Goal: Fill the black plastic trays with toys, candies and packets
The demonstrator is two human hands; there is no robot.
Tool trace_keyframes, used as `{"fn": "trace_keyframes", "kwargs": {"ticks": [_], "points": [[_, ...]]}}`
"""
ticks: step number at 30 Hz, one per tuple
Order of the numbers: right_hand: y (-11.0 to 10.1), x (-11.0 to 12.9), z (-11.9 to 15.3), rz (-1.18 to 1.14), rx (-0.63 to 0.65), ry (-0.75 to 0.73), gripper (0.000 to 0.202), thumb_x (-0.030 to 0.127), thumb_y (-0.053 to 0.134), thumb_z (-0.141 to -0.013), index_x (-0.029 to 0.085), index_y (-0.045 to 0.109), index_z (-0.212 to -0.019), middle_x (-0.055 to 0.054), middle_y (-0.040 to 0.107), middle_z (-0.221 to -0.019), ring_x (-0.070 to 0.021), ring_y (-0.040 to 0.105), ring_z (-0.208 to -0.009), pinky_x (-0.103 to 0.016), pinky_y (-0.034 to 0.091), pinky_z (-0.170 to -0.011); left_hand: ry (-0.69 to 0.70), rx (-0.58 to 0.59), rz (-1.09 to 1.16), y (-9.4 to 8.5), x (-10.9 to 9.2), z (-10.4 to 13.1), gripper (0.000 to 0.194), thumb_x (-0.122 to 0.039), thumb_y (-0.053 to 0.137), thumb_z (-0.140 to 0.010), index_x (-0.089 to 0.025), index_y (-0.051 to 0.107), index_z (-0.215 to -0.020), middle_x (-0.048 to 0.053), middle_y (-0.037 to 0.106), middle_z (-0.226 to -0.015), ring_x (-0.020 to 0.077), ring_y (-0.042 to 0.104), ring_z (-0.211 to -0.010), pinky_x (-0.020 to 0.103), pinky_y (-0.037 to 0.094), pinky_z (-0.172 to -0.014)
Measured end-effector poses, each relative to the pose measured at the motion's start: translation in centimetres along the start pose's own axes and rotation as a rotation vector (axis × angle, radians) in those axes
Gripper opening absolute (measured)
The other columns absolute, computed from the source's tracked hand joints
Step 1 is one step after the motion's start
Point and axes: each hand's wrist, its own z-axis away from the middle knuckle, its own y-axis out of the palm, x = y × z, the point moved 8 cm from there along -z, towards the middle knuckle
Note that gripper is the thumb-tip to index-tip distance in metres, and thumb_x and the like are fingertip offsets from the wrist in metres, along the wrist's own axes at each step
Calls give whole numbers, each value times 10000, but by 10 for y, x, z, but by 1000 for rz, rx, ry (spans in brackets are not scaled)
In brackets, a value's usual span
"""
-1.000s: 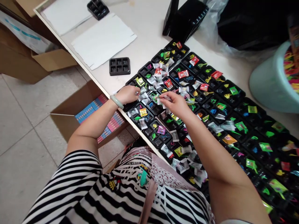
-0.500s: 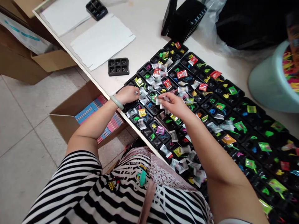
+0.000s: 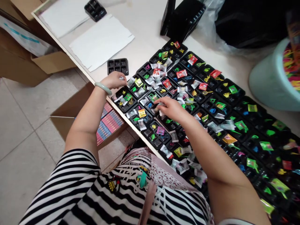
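Observation:
My left hand (image 3: 114, 80), with a pale green bangle at the wrist, is closed at the table edge. A small clear-wrapped packet (image 3: 130, 82) is at its fingertips, above a black compartment tray (image 3: 124, 107) holding a green sachet (image 3: 127, 97) and yellow pieces. My right hand (image 3: 169, 107) reaches low over the tray group, its fingers bent together at another clear-wrapped packet (image 3: 155, 110), partly hidden under them. Just left of those fingers, a tray holds a packet (image 3: 144, 100) and a blue piece. Nearby trays contain an orange sachet (image 3: 142, 113) and a purple sachet (image 3: 160, 130).
Rows of filled black trays cover the right side. One bare tray (image 3: 117, 66) and white sheets (image 3: 103, 42) lie at the back left. A black stand (image 3: 185, 20) and pale blue bucket (image 3: 267, 76) stand behind. Below the edge is a carton (image 3: 67, 125) of pink-and-blue boxes.
My left hand has moved left and back, uncovering the tray with the green sachet. My right hand has shifted slightly left and down with its packet, which is now lower among the trays.

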Motion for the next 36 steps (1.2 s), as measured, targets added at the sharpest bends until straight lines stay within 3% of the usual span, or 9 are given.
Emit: {"fn": "trace_keyframes", "kwargs": {"ticks": [4,9,14,19,24,27,29,33,36], "points": [[-9,-13,4,-304,12,125,145,312,712,-855,212,730,-958,-15,708,-838,-133,581,-638,-291,495,-640,-41,22,-98,2,9,-13,153,-285,723,-744,-186,721,-861,39,604,-674,235,648,-748,330,500,-720],[-31,-30,-10,-509,-69,199,354,531,704,-849,202,619,-751,10,635,-728,-86,422,-503,-251,355,-504,94,-175,-91,-13,-3,-16,205,-298,696,-785,-172,748,-939,86,709,-948,268,660,-1004,356,498,-928],[-43,-21,-48,-114,-149,100,177,314,620,-923,196,751,-906,-40,754,-900,-171,634,-745,-319,515,-752,330,-81,-100,7,-60,-16,328,-337,682,-829,-162,769,-1093,77,738,-1027,247,675,-1005,340,490,-951],[-28,4,-72,403,-147,9,247,281,650,-936,211,774,-1138,-114,766,-1134,-280,699,-1037,-376,516,-923,341,-26,-277,32,-99,-33,363,-348,691,-844,-159,776,-1141,101,765,-1062,264,695,-1022,314,491,-932],[-27,7,-73,509,-163,9,280,300,596,-980,209,741,-1202,-125,744,-1147,-287,701,-1016,-362,516,-874,429,-51,-290,31,-111,-30,371,-335,687,-844,-163,765,-1164,92,777,-1089,256,704,-1006,287,492,-882],[-36,7,-72,506,-188,-1,272,296,575,-993,198,733,-1192,-131,730,-1173,-296,697,-1038,-369,511,-880,570,53,-332,40,-117,-11,353,-348,695,-845,-199,757,-1159,60,782,-1090,232,706,-999,264,483,-855],[-36,9,-74,535,-146,-21,298,299,629,-969,197,715,-1236,-137,713,-1227,-303,699,-1050,-369,512,-876,613,119,-433,51,-119,2,339,-317,693,-845,-218,753,-1163,60,783,-1108,236,713,-1015,264,479,-842],[-22,14,-80,632,10,-71,482,240,724,-907,189,638,-1378,-152,684,-1312,-314,688,-1123,-355,506,-881,591,103,-600,66,-121,11,301,-208,613,-866,-195,758,-1129,107,784,-1105,265,730,-1024,291,484,-811],[-18,14,-81,657,11,-44,390,247,668,-948,178,666,-1332,-156,694,-1282,-313,689,-1113,-351,499,-852,607,77,-576,67,-123,11,250,-200,570,-885,-176,767,-1037,118,785,-1059,263,733,-995,297,487,-799]]}}
